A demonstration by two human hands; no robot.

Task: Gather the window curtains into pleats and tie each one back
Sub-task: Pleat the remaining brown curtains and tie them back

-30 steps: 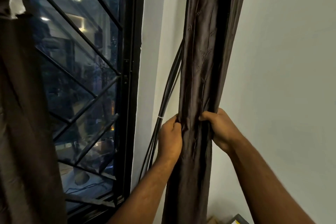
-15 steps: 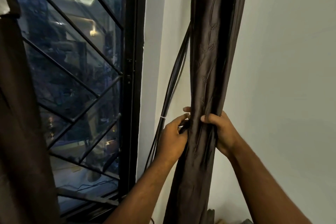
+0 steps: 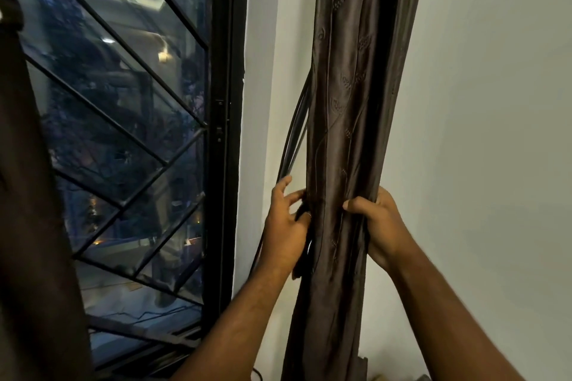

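1. Room: a plain pale grey painted wall (image 3: 495,102) fills the 1 to 5 o'clock side.
2. A black metal-framed window with diagonal bars (image 3: 221,120) takes up 9 to 11 o'clock. Its glass shows dim outdoor lights and reflections.
3. A second dark curtain panel (image 3: 34,226) hangs at the 9 o'clock edge, blurred.
4. A bundle of thin black cables (image 3: 294,139) runs down the wall just beside the left edge of the task curtain and passes behind the left hand.
5. The dark brown satin-sheen curtain (image 3: 349,86) hangs from 12 to 6 o'clock, right of centre. It is gathered into a narrow column of vertical folds, drawn in tightest at hand level. A stitched leaf-and-stem pattern is visible.
6. Right hand (image 3: 382,226), at 5 o'clock from centre: fingers curled round the column's right side, thumb laid across the front folds.
7. Left hand (image 3: 283,226), at 7 o'clock from centre: forefinger raised, thumb touching the curtain's left edge. A dark fold lies under the palm; whether it is pinched cannot be told.
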